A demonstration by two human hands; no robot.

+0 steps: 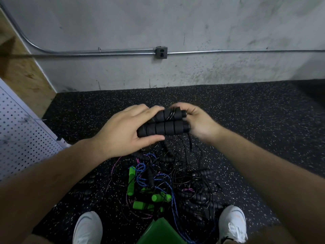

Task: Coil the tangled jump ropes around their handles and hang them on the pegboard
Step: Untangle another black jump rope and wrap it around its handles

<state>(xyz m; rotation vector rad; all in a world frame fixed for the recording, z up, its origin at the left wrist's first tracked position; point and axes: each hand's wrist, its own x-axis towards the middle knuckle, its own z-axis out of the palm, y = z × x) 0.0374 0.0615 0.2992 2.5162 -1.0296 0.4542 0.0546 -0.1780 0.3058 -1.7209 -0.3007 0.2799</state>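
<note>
Two black foam jump-rope handles (168, 128) lie side by side in the air above the floor. My left hand (123, 131) grips their left ends, thumb underneath. My right hand (195, 120) holds their right ends, fingers curled and blurred, with a black speckled rope strand (171, 114) crossing the upper handle. Its cord hangs down into a tangled pile of ropes (167, 178) on the floor: black, blue and pink cords, with green foam handles (131, 181) and more black handles. A white pegboard (22, 138) leans at the left.
Speckled black rubber floor (246, 120) meets a grey concrete wall with a metal conduit and outlet box (161, 52). My two white shoes (88, 228) stand on either side of the pile. A green object (161, 231) sits at the bottom edge between them.
</note>
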